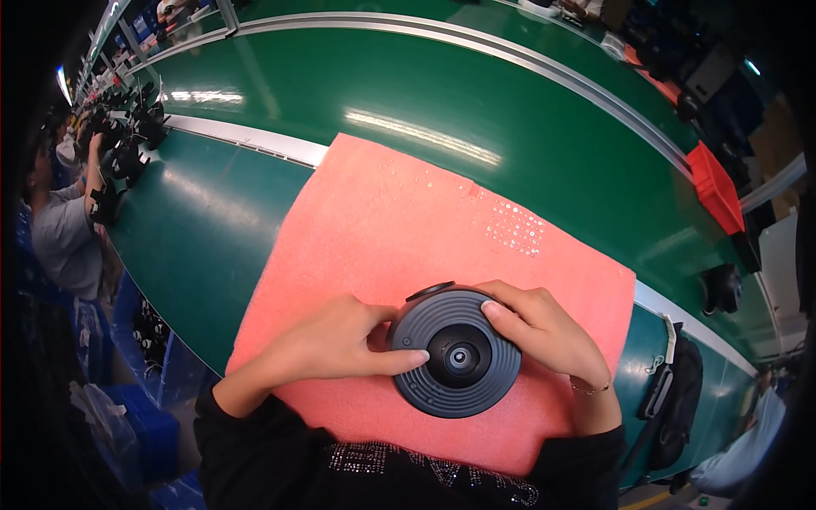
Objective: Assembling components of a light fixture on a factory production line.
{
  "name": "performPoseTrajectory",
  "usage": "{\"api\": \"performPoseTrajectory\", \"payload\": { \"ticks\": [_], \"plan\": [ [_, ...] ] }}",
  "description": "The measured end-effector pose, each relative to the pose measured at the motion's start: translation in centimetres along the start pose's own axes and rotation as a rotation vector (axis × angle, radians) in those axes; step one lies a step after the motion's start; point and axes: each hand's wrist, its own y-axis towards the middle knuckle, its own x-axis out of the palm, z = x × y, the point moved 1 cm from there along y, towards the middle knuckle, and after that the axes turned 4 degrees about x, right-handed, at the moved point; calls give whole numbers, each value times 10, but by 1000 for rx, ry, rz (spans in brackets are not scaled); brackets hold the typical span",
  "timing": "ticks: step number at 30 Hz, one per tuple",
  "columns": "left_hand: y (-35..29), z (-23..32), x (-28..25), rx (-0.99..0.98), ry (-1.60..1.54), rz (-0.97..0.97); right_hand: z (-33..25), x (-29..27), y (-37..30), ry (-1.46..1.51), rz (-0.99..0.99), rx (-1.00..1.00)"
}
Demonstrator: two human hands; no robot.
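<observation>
Between my two hands is a round black device [413, 393] with concentric ridges and a lens-like centre, held face up over a pink mat [340, 229]. My left hand [344, 344] grips its left side, the thumb lying across the ridges toward the centre. At the upper right edge, my right hand [544, 327] holds it with the thumb on the ridged face; the other fingers curl over the rim. A small dark disc-shaped part [431, 291] sticks up at the device's far edge. What lies under the device is hidden.
Rows of small clear dots [516, 228] lie on the mat's far right part. Beyond it runs a green conveyor belt [408, 93]. A red bin [716, 187] and a black bag [680, 399] are on the right. At left, a person [64, 225] works near black parts [127, 161] and blue crates [140, 425].
</observation>
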Motion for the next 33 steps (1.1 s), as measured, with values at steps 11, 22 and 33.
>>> {"api": "performPoseTrajectory", "payload": {
  "ticks": [11, 22, 33],
  "plan": [
    [-14, 38, 2, 522, -272, 389, -35, 6, -19, 95, 246, -402],
    [32, 24, -24, 346, -617, 287, -11, -11, 15, 410, 394, -305],
    [148, 32, -31, 530, -1564, 618, -22, -15, 65, 160, 880, -522]
  ]
}}
